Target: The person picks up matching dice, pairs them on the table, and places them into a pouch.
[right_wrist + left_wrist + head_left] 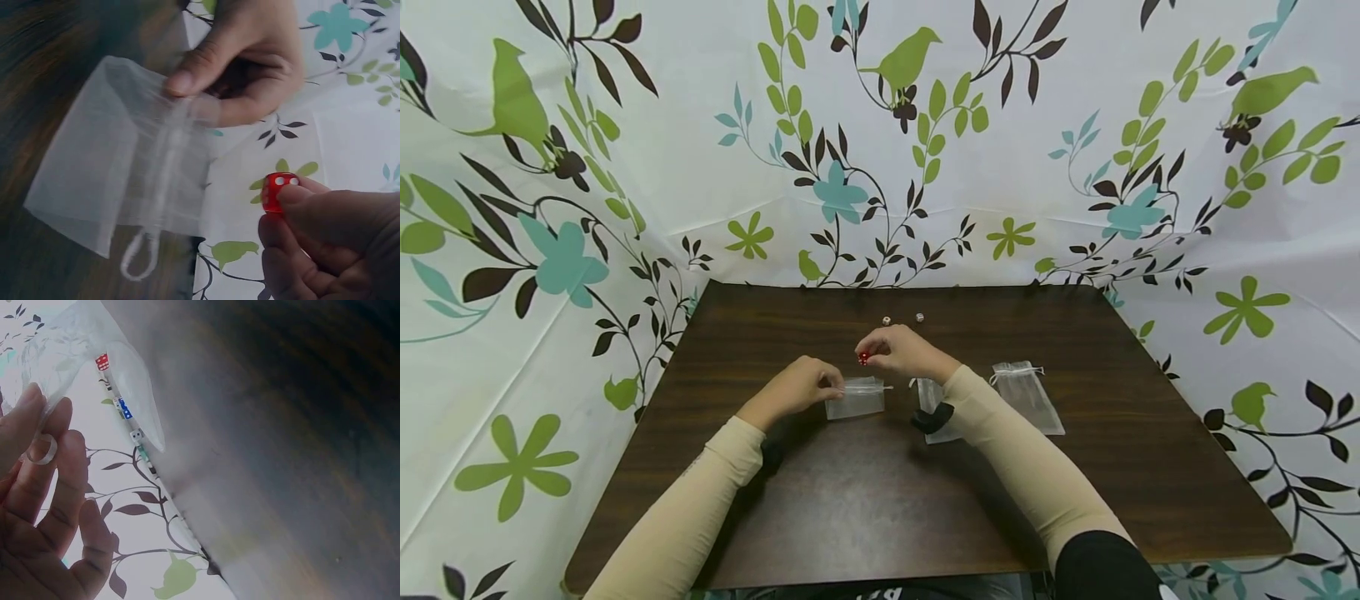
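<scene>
So a sheer white drawstring bag (pixel 94 162) is being held by its top end in the left hand (pixel 797 389), pinched between thumb and fingers, with a loop of cord dangling off one side (whether its bottom is touching the wood can't really be told). A red die with white pips (pixel 272 195) is pinched in the right hand (pixel 910 352), thumb against fingertips, kept up in the air just beside the bag and clear of it. Both hands are pretty narrow, basically pinching.

Two more sheer bags are laid out on the dark wood-grain worktop (pixel 865 517), to the right of the held one: the nearer one (pixel 929 393) is partly covered by the right wrist and its black strap (pixel 932 417), the farther one (pixel 1033 404) is mostly seen, part of it hidden by the sleeve. Toward the far edge, two small whitish dice (pixel 920 317) can be spotted past the right hand, and from the left wrist a blue die (pixel 125 409) is also picked out. Cream sleeves (pixel 677 508) are worn on both arms, and a leaf-and-bird print cloth (pixel 685 100) is hung behind everything.
</scene>
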{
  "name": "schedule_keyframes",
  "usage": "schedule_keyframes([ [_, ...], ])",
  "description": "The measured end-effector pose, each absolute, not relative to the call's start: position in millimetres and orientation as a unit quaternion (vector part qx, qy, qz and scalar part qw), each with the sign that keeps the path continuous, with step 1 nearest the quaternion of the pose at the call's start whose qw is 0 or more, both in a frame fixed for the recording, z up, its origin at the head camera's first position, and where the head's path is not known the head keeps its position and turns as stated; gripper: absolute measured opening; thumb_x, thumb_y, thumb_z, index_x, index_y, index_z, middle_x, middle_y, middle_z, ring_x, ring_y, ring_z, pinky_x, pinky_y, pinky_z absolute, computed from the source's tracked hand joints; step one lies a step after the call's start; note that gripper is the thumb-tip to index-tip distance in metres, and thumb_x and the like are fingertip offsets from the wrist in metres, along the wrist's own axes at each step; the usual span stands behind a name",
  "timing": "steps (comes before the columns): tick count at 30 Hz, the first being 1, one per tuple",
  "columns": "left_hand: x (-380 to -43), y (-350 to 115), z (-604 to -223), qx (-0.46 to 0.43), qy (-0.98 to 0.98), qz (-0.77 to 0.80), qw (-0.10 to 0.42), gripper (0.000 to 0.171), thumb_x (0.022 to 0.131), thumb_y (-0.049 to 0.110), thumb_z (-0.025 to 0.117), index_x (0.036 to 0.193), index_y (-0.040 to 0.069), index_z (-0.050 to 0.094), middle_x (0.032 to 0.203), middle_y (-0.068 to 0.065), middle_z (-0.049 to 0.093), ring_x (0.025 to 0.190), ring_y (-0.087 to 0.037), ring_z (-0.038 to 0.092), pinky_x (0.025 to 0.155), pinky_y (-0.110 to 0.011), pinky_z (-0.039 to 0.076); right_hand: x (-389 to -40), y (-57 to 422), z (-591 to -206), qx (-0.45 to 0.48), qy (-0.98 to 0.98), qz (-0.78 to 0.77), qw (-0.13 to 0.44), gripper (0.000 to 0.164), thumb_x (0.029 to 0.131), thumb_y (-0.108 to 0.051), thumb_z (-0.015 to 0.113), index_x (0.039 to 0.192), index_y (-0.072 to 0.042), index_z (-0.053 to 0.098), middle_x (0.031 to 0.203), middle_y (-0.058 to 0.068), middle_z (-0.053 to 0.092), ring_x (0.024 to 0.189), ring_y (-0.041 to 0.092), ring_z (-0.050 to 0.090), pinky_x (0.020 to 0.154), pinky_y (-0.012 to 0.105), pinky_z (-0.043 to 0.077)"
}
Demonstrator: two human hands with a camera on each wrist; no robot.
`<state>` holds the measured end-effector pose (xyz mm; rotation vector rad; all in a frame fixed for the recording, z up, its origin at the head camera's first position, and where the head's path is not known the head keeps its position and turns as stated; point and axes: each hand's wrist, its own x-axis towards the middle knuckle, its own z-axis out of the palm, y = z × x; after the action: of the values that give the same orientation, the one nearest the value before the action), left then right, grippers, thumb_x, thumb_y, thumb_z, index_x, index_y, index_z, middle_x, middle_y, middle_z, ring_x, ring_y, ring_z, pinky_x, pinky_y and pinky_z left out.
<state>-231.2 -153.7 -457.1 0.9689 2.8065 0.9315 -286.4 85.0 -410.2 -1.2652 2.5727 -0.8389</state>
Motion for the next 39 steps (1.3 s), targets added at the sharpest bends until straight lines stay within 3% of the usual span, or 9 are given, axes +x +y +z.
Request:
schedule_keyframes([
  [19, -230.1, -152.9, -458.1, 0.310, 0.902, 0.300, 0.007, 0.006, 0.087, 0.013, 0.080, 0.085, 0.014, 0.075, 0.078, 0.008, 0.069, 0.065, -0.004, 0.053, 0.060, -0.025, 0.046, -273.1, 74.1, -421.4, -0.468, 0.846, -0.224, 0.121, 0.022, 0.094, 0.001, 0.070, 0.115, -0.003, 0.072, 0.110, 0.006, 0.071, 0.095, 0.014, 0.066, 0.085, 0.025, 0.053],
  [29, -230.7, -154.9, -457.6, 0.309, 0.904, 0.296, -0.001, 0.006, 0.086, 0.014, 0.081, 0.085, 0.014, 0.075, 0.080, 0.008, 0.071, 0.069, -0.004, 0.058, 0.065, -0.027, 0.049, -275.5, 77.6, -422.9, -0.459, 0.851, -0.244, 0.078, 0.018, 0.096, 0.001, 0.067, 0.113, -0.003, 0.073, 0.111, 0.006, 0.072, 0.098, 0.015, 0.066, 0.083, 0.025, 0.053],
  [39, -229.0, -156.2, -456.2, 0.307, 0.904, 0.298, 0.001, 0.005, 0.087, 0.015, 0.081, 0.085, 0.014, 0.076, 0.080, 0.008, 0.071, 0.067, -0.004, 0.056, 0.063, -0.025, 0.048, -288.6, 90.0, -432.8, -0.395, 0.867, -0.301, 0.052, 0.021, 0.097, -0.003, 0.067, 0.118, -0.002, 0.071, 0.109, 0.009, 0.073, 0.101, 0.021, 0.068, 0.090, 0.036, 0.053],
])
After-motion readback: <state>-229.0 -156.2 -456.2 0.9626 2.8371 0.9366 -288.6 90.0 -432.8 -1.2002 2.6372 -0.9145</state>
